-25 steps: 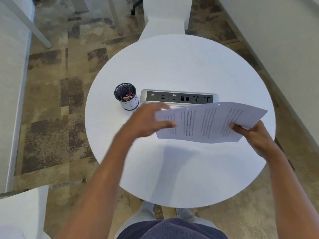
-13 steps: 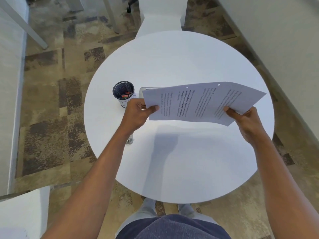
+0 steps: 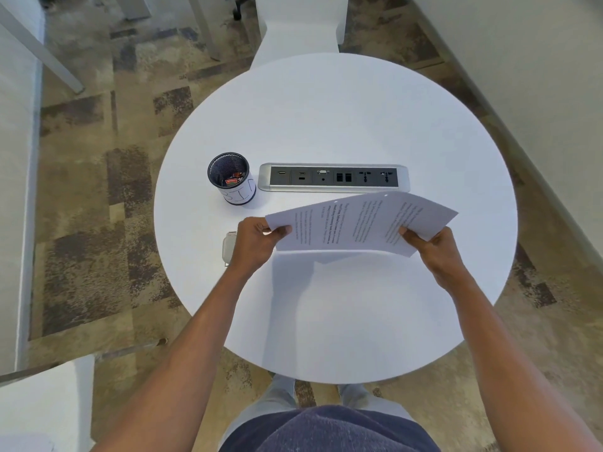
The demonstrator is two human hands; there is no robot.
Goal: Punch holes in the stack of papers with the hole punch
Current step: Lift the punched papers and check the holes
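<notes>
I hold a stack of printed papers (image 3: 355,223) above the round white table (image 3: 326,305), tilted with its far edge raised. Two small holes show along that far edge. My left hand (image 3: 254,243) pinches the stack's left corner and my right hand (image 3: 434,246) grips its near right edge. A grey metal hole punch (image 3: 228,247) lies on the table just left of my left hand, mostly hidden behind it.
A black mesh cup (image 3: 232,177) with small items stands left of a silver power and data socket strip (image 3: 332,177) set in the table's middle. A white chair (image 3: 300,24) sits beyond the table and another white seat (image 3: 45,402) at lower left.
My left hand took hold of the stack's left corner. Both hands raised the papers over the socket strip, then brought them back down toward me, uncovering the strip.
</notes>
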